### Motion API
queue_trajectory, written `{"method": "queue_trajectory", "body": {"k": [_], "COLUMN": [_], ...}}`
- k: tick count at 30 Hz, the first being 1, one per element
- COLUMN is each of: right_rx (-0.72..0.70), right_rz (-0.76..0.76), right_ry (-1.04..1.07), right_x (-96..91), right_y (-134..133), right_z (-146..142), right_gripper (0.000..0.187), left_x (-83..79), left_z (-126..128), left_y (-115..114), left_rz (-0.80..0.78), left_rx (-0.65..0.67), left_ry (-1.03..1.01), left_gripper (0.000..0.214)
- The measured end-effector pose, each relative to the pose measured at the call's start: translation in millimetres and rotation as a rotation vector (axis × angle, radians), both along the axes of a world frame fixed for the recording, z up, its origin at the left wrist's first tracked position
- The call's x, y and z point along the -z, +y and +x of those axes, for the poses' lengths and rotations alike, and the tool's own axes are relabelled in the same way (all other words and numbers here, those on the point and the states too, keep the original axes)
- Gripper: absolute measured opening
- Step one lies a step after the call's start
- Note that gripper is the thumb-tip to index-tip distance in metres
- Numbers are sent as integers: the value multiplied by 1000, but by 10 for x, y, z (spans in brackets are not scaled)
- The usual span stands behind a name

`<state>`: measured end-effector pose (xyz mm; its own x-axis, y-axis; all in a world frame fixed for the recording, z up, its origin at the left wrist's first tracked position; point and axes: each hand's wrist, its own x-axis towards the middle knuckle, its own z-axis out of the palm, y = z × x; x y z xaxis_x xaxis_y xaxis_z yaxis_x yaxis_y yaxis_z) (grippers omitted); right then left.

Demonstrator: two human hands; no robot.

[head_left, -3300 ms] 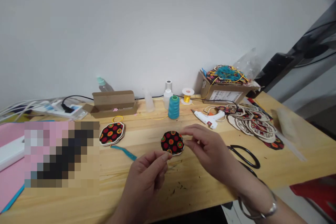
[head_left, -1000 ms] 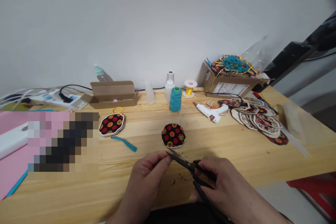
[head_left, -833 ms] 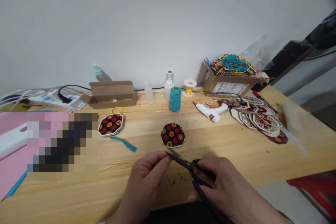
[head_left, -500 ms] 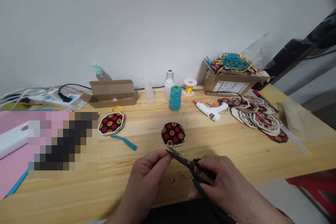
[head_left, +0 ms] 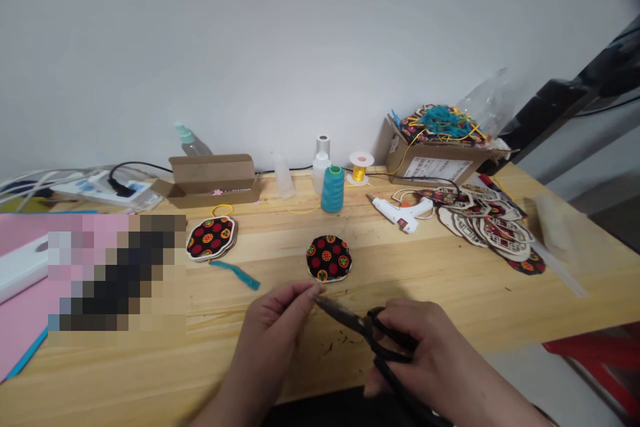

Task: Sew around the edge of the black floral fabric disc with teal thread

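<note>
My right hand (head_left: pixel 430 347) is wrapped round the black handles of a pair of scissors (head_left: pixel 350 317). The blades point left, are closed together, and have their tip at the fingertips of my left hand (head_left: pixel 280 327). Thumb and forefinger of the left hand are pinched; whatever is between them is too small or hidden to make out. Just beyond those fingertips, a scalloped piece covered in black, red and orange patterned fabric (head_left: pixel 329 259) lies flat on the wooden table (head_left: pixel 200 360). Small dark scraps (head_left: pixel 329 348) lie under the scissors.
Left of centre sit a stack of patterned pieces (head_left: pixel 213 239) and a teal strip (head_left: pixel 236 273). Behind are a teal thread cone (head_left: pixel 333 190), a yellow thread spool (head_left: pixel 360 170) and a glue gun (head_left: pixel 403 212). Cut wooden frames (head_left: pixel 500 230) and a filled carton (head_left: pixel 435 160) occupy the right.
The scissor blades, slightly apart before, have come together, and their tip sits at my left fingertips. Both hands stay in nearly the same place.
</note>
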<state>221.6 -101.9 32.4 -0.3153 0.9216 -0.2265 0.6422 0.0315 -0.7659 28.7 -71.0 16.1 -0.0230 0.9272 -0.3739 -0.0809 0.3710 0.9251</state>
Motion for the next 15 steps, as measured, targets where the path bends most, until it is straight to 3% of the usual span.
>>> {"method": "queue_trajectory", "body": {"k": [4, 10, 15], "right_rx": [-111, -14, 88], "right_rz": [-11, 20, 22], "right_ry": [-124, -505, -651], "right_x": [-79, 3, 59], "right_y": [-41, -102, -45], "right_z": [239, 863, 1237], "right_gripper": [20, 4, 12], "left_x": [41, 48, 2], "left_z": [-44, -96, -101], "left_y": [88, 155, 182], "left_rz": [-34, -49, -134], "left_rx": [-81, -106, -80], "left_ry": [-127, -310, -467], "left_gripper": [22, 26, 46]}}
